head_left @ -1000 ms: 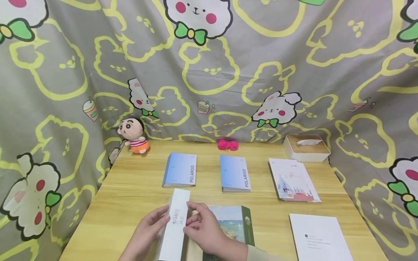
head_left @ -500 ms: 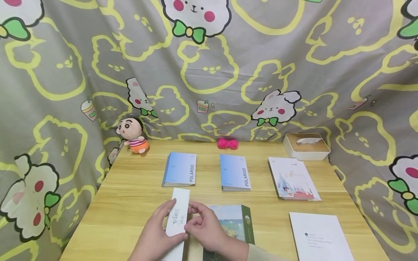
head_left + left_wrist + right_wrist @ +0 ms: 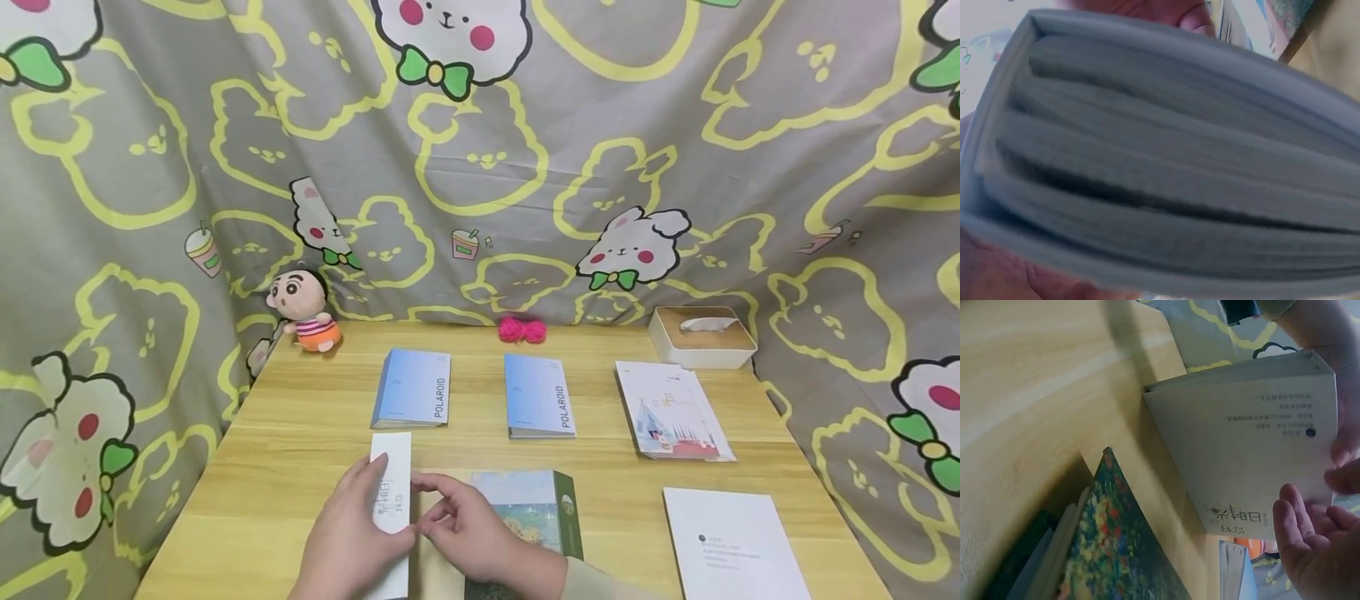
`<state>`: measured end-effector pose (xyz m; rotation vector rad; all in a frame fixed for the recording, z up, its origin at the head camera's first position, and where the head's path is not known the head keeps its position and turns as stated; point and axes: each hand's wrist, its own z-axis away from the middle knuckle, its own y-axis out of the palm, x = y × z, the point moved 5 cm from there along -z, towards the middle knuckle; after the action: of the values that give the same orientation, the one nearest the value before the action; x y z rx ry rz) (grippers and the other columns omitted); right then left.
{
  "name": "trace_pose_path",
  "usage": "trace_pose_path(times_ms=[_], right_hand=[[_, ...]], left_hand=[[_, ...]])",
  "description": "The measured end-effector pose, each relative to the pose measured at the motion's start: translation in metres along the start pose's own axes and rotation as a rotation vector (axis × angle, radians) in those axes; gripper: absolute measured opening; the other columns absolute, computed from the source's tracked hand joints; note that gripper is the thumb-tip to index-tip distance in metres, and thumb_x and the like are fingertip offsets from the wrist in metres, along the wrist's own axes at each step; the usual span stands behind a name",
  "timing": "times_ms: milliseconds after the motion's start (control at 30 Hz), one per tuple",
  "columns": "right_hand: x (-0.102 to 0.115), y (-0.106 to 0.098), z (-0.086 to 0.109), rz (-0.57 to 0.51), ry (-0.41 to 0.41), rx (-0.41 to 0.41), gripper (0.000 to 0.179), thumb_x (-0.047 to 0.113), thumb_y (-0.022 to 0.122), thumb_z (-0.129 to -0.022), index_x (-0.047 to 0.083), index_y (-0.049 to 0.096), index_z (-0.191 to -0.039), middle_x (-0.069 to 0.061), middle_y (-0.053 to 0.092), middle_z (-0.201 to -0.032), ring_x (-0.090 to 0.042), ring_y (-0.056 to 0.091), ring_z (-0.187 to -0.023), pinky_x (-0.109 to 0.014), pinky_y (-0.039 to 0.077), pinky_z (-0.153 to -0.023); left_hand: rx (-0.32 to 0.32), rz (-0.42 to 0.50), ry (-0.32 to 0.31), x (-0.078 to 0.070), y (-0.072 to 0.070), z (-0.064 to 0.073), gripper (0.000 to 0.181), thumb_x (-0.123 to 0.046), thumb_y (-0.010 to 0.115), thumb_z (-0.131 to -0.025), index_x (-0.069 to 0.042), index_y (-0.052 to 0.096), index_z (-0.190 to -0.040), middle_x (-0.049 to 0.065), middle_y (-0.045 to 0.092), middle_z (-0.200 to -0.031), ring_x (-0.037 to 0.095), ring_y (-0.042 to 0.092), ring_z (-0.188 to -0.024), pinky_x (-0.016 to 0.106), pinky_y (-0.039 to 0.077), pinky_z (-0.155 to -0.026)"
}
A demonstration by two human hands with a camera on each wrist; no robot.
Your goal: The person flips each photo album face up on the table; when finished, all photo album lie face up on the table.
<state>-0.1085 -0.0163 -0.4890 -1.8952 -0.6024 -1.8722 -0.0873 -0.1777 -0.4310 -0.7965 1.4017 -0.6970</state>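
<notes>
A thick white photo album (image 3: 393,462) stands on the wooden table with its lettered spine facing up. My left hand (image 3: 351,533) grips it across the spine, thumb on the near right side and fingers on the left. The right hand (image 3: 468,532) is at the album's right side, fingers loosely bent and fingertips right at the cover. In the right wrist view the album's lettered white cover (image 3: 1247,434) faces that hand's fingertips (image 3: 1291,509). The left wrist view shows the page edges (image 3: 1166,137) between the two covers.
An album with a painted landscape cover (image 3: 521,500) lies beside the right hand. Two blue POLAROID albums (image 3: 412,387), an illustrated album (image 3: 671,412) and another white album (image 3: 735,542) lie around. Behind are a plush doll (image 3: 303,308), pink yarn (image 3: 522,330) and a tissue box (image 3: 703,337).
The left hand has moved from the album's left side to a grip over its spine. The album has shifted left, and the right hand's fingers have loosened at its edge.
</notes>
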Motion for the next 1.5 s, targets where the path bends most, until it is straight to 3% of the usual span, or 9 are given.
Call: trace_pose_path(times_ms=[167, 300, 400, 533, 733, 833, 1033, 1200, 1500], right_hand=[[-0.017, -0.002, 0.001, 0.060, 0.138, 0.062, 0.064, -0.002, 0.070, -0.096, -0.002, 0.043, -0.155, -0.014, 0.060, -0.138, -0.010, 0.072, -0.087, -0.024, 0.060, -0.074], [-0.034, -0.001, 0.005, 0.080, 0.278, 0.139, 0.070, 0.004, 0.072, -0.098, -0.002, 0.036, -0.158, -0.014, 0.060, -0.137, -0.015, 0.075, -0.086, -0.028, 0.062, -0.070], [-0.038, -0.001, 0.005, 0.089, 0.297, 0.153, 0.073, 0.007, 0.072, -0.099, 0.001, 0.033, -0.161, -0.016, 0.057, -0.144, -0.018, 0.076, -0.087, -0.032, 0.062, -0.065], [-0.036, -0.003, 0.004, 0.123, 0.275, 0.102, 0.079, 0.011, 0.073, -0.099, 0.004, 0.028, -0.164, -0.019, 0.052, -0.151, -0.015, 0.074, -0.078, -0.031, 0.060, -0.059], [-0.035, 0.003, 0.002, 0.204, 0.283, 0.097, 0.086, 0.015, 0.075, -0.097, 0.006, 0.024, -0.166, -0.008, 0.071, -0.095, -0.014, 0.056, -0.052, -0.026, 0.046, -0.050], [-0.037, 0.005, 0.000, 0.245, 0.303, 0.111, 0.087, 0.016, 0.076, -0.096, 0.005, 0.025, -0.166, -0.002, 0.065, -0.083, -0.014, 0.053, -0.052, -0.025, 0.044, -0.050], [-0.040, 0.006, -0.007, 0.345, 0.294, 0.117, 0.081, 0.019, 0.079, -0.093, -0.001, 0.037, -0.160, -0.004, 0.061, -0.113, -0.009, 0.061, -0.070, -0.024, 0.053, -0.062], [-0.041, 0.004, -0.006, 0.321, 0.291, 0.155, 0.076, 0.019, 0.080, -0.094, 0.001, 0.042, -0.157, -0.012, 0.060, -0.135, -0.005, 0.066, -0.085, -0.025, 0.057, -0.072], [-0.028, -0.025, 0.009, 0.307, 0.225, 0.071, 0.076, 0.016, 0.084, -0.088, 0.002, 0.046, -0.153, -0.015, 0.060, -0.138, -0.011, 0.068, -0.092, -0.027, 0.058, -0.078]], left_hand=[[0.016, 0.052, -0.019, 0.004, -0.005, -0.001, 0.094, -0.017, 0.088, -0.064, 0.005, 0.054, -0.150, 0.030, 0.052, -0.153, 0.049, 0.056, -0.133, 0.064, 0.049, -0.105], [0.041, 0.221, -0.111, 0.013, -0.008, 0.000, 0.088, -0.010, 0.088, -0.065, 0.001, 0.058, -0.147, 0.027, 0.063, -0.138, 0.035, 0.069, -0.106, 0.044, 0.063, -0.078], [0.051, 0.376, -0.200, 0.022, -0.011, 0.001, 0.084, -0.007, 0.088, -0.069, -0.002, 0.060, -0.147, 0.026, 0.068, -0.127, 0.026, 0.071, -0.087, 0.035, 0.062, -0.059], [0.049, 0.607, -0.263, 0.039, -0.012, -0.004, 0.078, 0.002, 0.083, -0.077, -0.001, 0.056, -0.150, 0.025, 0.072, -0.117, 0.027, 0.074, -0.079, 0.039, 0.063, -0.058], [0.077, 0.847, -0.261, 0.069, -0.004, -0.013, 0.072, 0.014, 0.070, -0.085, 0.007, 0.048, -0.153, 0.029, 0.068, -0.127, 0.029, 0.075, -0.087, 0.040, 0.064, -0.064], [0.096, 0.844, -0.265, 0.086, 0.003, -0.017, 0.072, 0.012, 0.067, -0.088, 0.008, 0.044, -0.155, 0.033, 0.052, -0.150, 0.028, 0.073, -0.100, 0.038, 0.064, -0.071], [0.114, 0.826, -0.295, 0.113, 0.013, -0.018, 0.074, 0.010, 0.064, -0.087, 0.008, 0.041, -0.157, 0.031, 0.037, -0.163, 0.041, 0.060, -0.131, 0.033, 0.062, -0.086], [0.118, 0.567, -0.270, 0.123, 0.010, -0.017, 0.064, 0.001, 0.070, -0.094, 0.011, 0.046, -0.152, 0.031, 0.048, -0.156, 0.047, 0.051, -0.141, 0.042, 0.053, -0.107], [-0.006, 0.226, -0.174, 0.091, 0.018, -0.026, 0.064, -0.012, 0.078, -0.094, 0.007, 0.052, -0.149, 0.032, 0.043, -0.158, 0.053, 0.038, -0.146, 0.064, 0.032, -0.119]])
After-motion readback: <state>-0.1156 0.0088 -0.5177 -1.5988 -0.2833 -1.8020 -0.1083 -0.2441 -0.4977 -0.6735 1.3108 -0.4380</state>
